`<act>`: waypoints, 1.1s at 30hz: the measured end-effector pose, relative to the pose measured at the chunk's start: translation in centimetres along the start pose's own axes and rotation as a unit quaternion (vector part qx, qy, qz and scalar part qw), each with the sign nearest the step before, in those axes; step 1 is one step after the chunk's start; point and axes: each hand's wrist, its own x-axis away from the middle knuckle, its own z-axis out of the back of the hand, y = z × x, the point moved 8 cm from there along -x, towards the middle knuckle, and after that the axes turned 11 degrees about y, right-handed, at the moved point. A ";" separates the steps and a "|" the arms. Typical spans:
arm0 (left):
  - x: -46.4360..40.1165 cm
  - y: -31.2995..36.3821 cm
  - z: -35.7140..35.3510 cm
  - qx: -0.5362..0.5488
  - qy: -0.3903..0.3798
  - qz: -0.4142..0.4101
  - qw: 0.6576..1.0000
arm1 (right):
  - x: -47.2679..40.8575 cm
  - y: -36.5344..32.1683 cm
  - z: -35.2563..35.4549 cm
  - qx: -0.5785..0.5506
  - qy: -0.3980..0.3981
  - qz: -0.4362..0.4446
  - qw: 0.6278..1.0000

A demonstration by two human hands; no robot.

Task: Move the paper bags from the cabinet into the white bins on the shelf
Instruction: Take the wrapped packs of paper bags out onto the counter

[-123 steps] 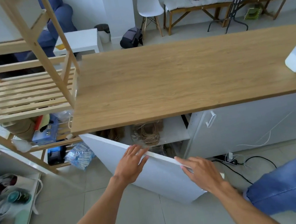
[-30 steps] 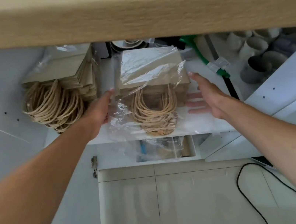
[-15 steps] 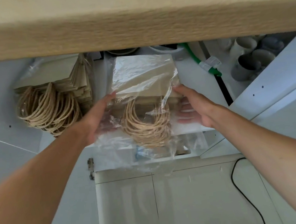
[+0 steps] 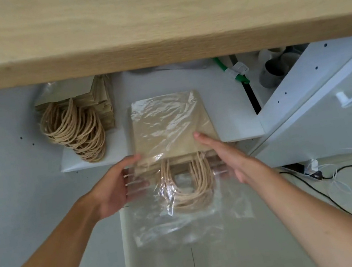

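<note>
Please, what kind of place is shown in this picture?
Probably a storage cabinet under a wooden counter, perhaps in a shop or café: bundled paper bags and paper cups sit on its shelf.

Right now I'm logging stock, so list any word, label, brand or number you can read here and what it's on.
None can be read.
White tag on the green cable: any print is too small and blurred.
Plastic-wrapped paper bags: no print shows.
Loose paper bags: plain brown, no print shows.

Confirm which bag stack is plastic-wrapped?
The paper bag bundle held between left hand and right hand; the stack beside it looks mostly bare.
</note>
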 end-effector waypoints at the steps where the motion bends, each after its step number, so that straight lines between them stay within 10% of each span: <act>1: 0.3 -0.3 -0.3 0.005 0.011 0.000 1.000 | 0.7 0.7 -0.6 -0.012 -0.011 -0.003 1.000; 19: 18.3 -1.2 -3.3 -0.044 0.002 0.004 0.999 | 19.6 1.8 3.4 -0.126 0.027 -0.077 0.989; 33: 35.1 8.3 -2.9 -0.187 -0.107 0.001 0.977 | 35.6 -8.8 9.9 -0.001 -0.165 -0.060 0.985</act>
